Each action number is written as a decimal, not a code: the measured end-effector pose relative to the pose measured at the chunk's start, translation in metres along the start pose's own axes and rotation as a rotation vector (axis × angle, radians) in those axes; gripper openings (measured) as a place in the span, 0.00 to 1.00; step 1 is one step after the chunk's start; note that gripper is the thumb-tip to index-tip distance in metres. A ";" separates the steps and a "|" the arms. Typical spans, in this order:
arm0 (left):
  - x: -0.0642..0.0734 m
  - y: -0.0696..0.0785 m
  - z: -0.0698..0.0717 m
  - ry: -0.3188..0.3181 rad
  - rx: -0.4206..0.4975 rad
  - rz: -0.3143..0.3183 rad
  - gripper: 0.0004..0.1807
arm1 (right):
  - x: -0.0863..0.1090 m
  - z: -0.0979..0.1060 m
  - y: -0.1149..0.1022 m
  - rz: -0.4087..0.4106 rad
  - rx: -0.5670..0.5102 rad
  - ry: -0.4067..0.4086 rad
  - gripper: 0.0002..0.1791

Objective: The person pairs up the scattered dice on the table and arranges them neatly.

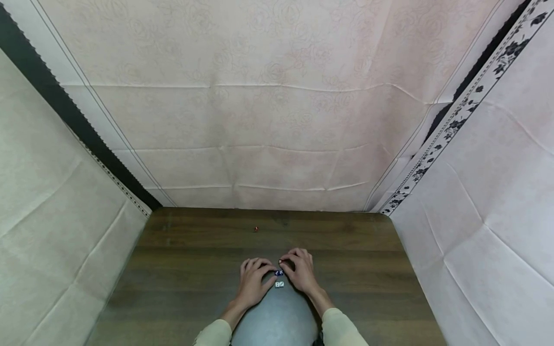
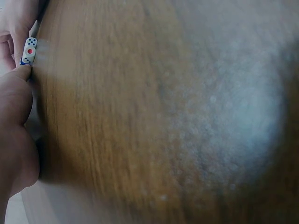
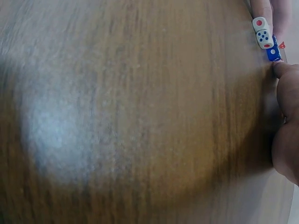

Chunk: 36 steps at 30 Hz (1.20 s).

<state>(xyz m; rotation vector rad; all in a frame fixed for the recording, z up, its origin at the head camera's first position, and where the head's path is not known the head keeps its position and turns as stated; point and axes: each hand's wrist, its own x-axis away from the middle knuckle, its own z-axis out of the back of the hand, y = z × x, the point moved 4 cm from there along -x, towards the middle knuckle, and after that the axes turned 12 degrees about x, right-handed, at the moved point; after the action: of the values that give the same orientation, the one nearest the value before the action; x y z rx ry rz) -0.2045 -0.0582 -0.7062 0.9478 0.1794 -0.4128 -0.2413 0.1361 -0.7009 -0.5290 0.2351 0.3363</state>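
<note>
Two white dice (image 1: 279, 284) lie side by side nearest the person, with two blue dice (image 1: 279, 273) in a row just beyond them. My left hand (image 1: 253, 281) has its thumb and index finger curled about the left blue die, its thumb tip beside the white dice. My right hand (image 1: 300, 271) pinches a small red die (image 1: 280, 261) between thumb and index finger, just past the blue pair. From the right wrist view, the white dice (image 3: 262, 33) stand in front of the blue dice (image 3: 273, 53), partly covering them. In the left wrist view, a thumb hides most of the blue.
Another red die (image 1: 256, 228) lies farther back on the brown wooden table (image 1: 195, 269). A pale patterned cloth (image 1: 277, 120) hangs behind the table's far edge, and more white cloth (image 1: 489, 230) hangs along both sides. A rounded grey shape (image 1: 274, 317) lies between the forearms.
</note>
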 end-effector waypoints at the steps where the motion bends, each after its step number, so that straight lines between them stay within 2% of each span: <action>1: 0.000 0.000 0.000 -0.001 0.002 0.000 0.09 | 0.000 0.000 0.000 0.000 -0.001 0.001 0.06; 9: -0.001 -0.001 -0.001 0.015 0.000 -0.006 0.10 | -0.001 0.000 0.001 -0.013 -0.011 0.000 0.07; 21: -0.002 0.000 -0.002 -0.005 0.005 0.007 0.10 | 0.000 0.002 0.001 -0.024 -0.003 -0.009 0.07; 32: -0.001 -0.001 0.002 -0.022 0.036 0.033 0.12 | 0.001 0.001 0.001 -0.017 0.022 0.012 0.07; 36: 0.001 -0.004 0.004 -0.007 0.036 0.025 0.13 | 0.001 0.001 0.000 0.000 0.019 0.027 0.07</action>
<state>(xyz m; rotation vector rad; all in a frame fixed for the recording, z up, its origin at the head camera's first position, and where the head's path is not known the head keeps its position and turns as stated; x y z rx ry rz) -0.2050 -0.0640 -0.7075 0.9825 0.1540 -0.3976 -0.2396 0.1366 -0.7005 -0.5151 0.2642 0.3266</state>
